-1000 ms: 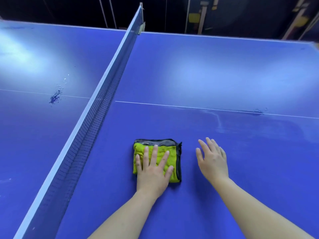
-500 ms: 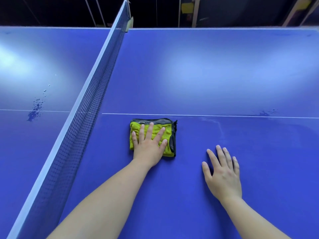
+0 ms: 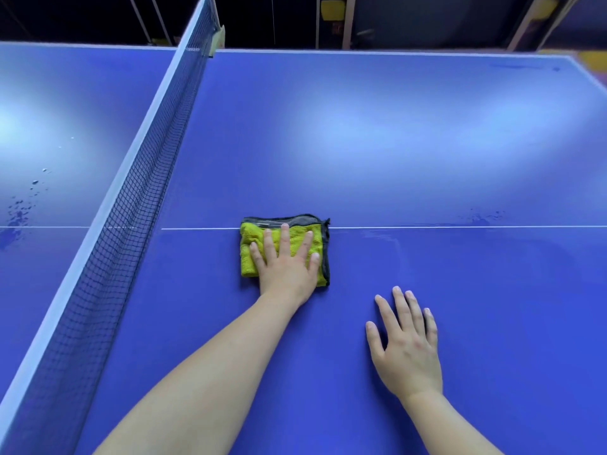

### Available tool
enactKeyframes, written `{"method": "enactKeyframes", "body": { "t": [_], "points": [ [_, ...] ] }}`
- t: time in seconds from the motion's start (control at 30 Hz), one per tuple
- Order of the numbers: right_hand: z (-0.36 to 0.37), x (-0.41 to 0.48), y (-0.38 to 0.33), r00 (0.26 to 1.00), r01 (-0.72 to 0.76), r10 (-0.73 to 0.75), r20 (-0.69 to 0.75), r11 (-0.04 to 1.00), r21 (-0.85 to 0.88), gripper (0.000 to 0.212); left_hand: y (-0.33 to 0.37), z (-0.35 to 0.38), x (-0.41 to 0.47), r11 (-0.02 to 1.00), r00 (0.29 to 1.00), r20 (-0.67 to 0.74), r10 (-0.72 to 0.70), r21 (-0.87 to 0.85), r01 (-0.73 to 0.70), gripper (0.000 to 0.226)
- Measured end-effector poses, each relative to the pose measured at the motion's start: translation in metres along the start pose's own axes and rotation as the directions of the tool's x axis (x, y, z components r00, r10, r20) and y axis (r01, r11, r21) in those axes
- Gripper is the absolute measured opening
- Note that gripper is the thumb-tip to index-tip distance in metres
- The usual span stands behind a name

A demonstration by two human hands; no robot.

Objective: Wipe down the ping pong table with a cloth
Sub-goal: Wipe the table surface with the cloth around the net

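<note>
A folded yellow-green cloth [image 3: 253,247] with a grey edge lies on the blue ping pong table [image 3: 394,142], its far edge over the white centre line. My left hand [image 3: 285,264] presses flat on the cloth with fingers spread. My right hand [image 3: 407,343] rests flat on the bare table surface, nearer to me and to the right of the cloth, holding nothing. A faint damp streak [image 3: 394,244] shows right of the cloth, just below the centre line.
The black net [image 3: 131,205] with a white top band runs from near left to far centre, left of the cloth. Water droplets [image 3: 19,208] sit on the far-left half, and smaller wet marks [image 3: 483,218] lie near the line at right. Dark room and frames lie beyond the far edge.
My left hand has pushed the cloth away from me, from the near area up to the white centre line. My right hand has stayed flat on the table, now behind the cloth.
</note>
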State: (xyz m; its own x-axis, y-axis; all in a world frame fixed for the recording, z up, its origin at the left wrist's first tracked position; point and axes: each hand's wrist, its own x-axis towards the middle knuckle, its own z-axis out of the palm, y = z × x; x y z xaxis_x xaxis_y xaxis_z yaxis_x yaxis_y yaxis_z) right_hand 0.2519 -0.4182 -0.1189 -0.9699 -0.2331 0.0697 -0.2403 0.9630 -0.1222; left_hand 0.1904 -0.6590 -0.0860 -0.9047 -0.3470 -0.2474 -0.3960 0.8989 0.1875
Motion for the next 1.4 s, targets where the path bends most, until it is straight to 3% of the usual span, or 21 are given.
{"method": "enactKeyframes", "body": {
  "t": [0.17,0.33,0.47,0.63,0.8,1.07,1.4],
  "points": [
    [0.002,0.004,0.001,1.0,-0.001,0.001,-0.004,1.0,0.014,0.06,0.055,0.013,0.002,0.999,0.999,-0.031,0.042,-0.017,-0.042,0.055],
    [-0.002,0.004,0.001,1.0,0.003,-0.004,0.023,0.998,0.057,0.062,0.048,0.016,-0.01,0.999,0.997,-0.065,0.04,0.025,-0.039,0.054],
    [-0.011,0.009,-0.002,0.997,-0.061,0.047,0.054,0.951,0.304,0.068,0.047,0.022,-0.038,1.0,0.997,-0.074,0.018,0.016,-0.017,0.054],
    [-0.025,0.0,0.014,0.996,-0.045,-0.012,0.09,0.796,0.603,0.049,0.045,0.048,-0.108,1.0,0.996,-0.093,-0.017,0.02,0.019,0.054],
    [-0.045,-0.042,0.054,0.976,0.125,-0.19,0.102,0.883,0.452,0.047,0.048,0.066,-0.185,0.998,0.996,-0.074,-0.044,0.035,0.046,0.054],
    [-0.071,-0.137,0.107,0.955,0.191,-0.255,0.153,0.92,0.341,0.048,0.053,0.099,-0.332,0.995,0.996,-0.06,-0.066,0.072,0.071,0.054],
    [-0.097,-0.253,0.108,0.955,0.21,-0.263,0.136,0.927,0.311,0.049,0.029,0.144,-0.486,0.997,0.995,-0.104,-0.006,0.075,0.014,0.053]
  ]
}}
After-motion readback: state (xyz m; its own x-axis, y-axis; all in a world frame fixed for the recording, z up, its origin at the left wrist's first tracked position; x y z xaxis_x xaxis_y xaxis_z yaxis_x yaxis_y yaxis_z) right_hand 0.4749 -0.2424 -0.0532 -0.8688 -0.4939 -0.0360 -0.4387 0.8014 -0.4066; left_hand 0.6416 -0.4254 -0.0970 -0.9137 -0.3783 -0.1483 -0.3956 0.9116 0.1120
